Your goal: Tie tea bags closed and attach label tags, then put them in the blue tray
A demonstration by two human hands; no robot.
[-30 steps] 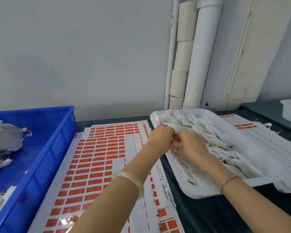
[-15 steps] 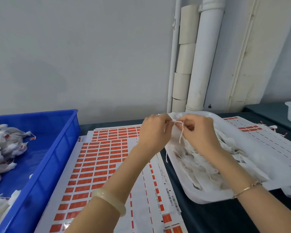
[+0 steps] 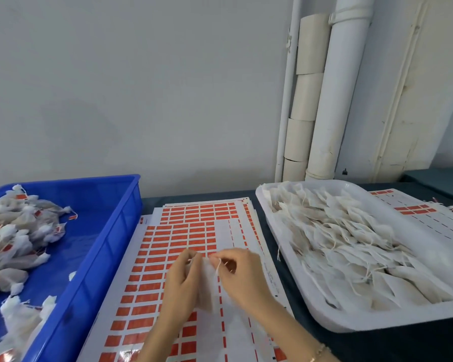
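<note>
Pulled clear of the white tray's [image 3: 279, 246] edge, my left hand [image 3: 179, 287] and right hand [image 3: 243, 276] pinch the tea bag [image 3: 207, 286], neck pointing far.

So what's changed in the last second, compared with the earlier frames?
Both hands have come out of the white tray, moving left and toward the person and bringing one tea bag with them. They now work over the label sheets. The left hand holds the bag and the right hand pinches its string. The white tray's pile, the blue tray and the sheets stayed put.
</note>
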